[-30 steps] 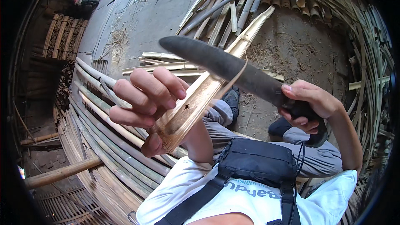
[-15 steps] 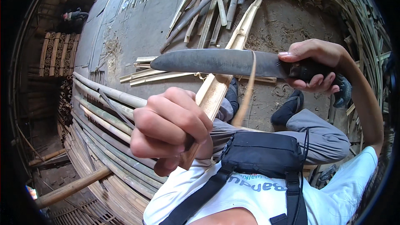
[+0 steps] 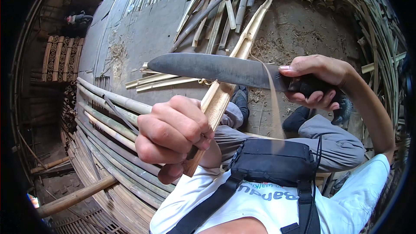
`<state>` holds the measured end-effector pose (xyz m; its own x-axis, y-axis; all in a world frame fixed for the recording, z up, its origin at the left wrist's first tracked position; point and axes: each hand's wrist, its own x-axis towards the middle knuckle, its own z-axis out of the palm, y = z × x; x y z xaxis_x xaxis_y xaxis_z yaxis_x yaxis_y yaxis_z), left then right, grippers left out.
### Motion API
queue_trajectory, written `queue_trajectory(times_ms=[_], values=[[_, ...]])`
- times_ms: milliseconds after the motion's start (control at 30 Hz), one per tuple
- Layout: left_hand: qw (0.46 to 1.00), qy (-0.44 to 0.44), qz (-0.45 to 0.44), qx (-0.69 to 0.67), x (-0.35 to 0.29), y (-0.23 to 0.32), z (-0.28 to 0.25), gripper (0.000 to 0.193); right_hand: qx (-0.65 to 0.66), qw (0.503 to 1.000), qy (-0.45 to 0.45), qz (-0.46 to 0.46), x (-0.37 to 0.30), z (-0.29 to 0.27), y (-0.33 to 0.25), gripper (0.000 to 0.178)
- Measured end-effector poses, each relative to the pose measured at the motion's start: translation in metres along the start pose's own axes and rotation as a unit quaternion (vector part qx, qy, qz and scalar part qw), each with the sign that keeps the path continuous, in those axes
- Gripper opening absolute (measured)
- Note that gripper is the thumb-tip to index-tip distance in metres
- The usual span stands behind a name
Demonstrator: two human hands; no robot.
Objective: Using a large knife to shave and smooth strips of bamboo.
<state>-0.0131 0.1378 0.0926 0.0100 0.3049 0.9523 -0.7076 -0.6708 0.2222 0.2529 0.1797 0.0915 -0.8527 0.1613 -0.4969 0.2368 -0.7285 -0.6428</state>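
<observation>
My left hand (image 3: pixel 173 134) is closed around the near end of a split bamboo piece (image 3: pixel 219 104), which slants away up and to the right with its pale hollow side showing. In my right hand (image 3: pixel 318 78) is the dark handle of a machete (image 3: pixel 212 68), fingers wrapped round it. Its broad grey blade lies crosswise over the bamboo, tip to the left, hiding a part of it. A thin bamboo shaving (image 3: pixel 274 91) trails across the blade near the handle, its lower end blurred.
Long bamboo poles (image 3: pixel 117 125) lie in a row at my left. Split strips (image 3: pixel 167 82) rest on the floor ahead, with more bamboo (image 3: pixel 212 13) piled beyond. A black pouch (image 3: pixel 271 158) is strapped to my chest. Bundled sticks (image 3: pixel 63 58) stand far left.
My right hand and the machete have shifted left and a little nearer, with the blade now tilted. The shaving has swung to the right. My left hand has barely moved.
</observation>
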Motion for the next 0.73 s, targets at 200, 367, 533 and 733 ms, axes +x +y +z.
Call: queue_trajectory(times_ms=[200,367,533,733], values=[[1.000,-0.023,-0.011,-0.013,0.001,-0.001,-0.004,0.026,0.017,0.999,-0.033,-0.025,0.008,0.000,0.009,0.054],[0.999,-0.028,-0.026,-0.017,0.003,-0.001,-0.002,0.029,0.090,0.996,0.022,-0.001,0.008,0.000,0.011,0.052],[0.999,-0.034,-0.020,-0.030,0.004,-0.003,-0.003,0.030,0.096,0.995,-0.013,-0.002,0.007,-0.002,0.013,0.054],[0.998,-0.039,-0.031,-0.029,0.003,0.000,-0.006,0.031,0.092,0.994,-0.055,-0.018,0.015,0.001,0.018,0.058]])
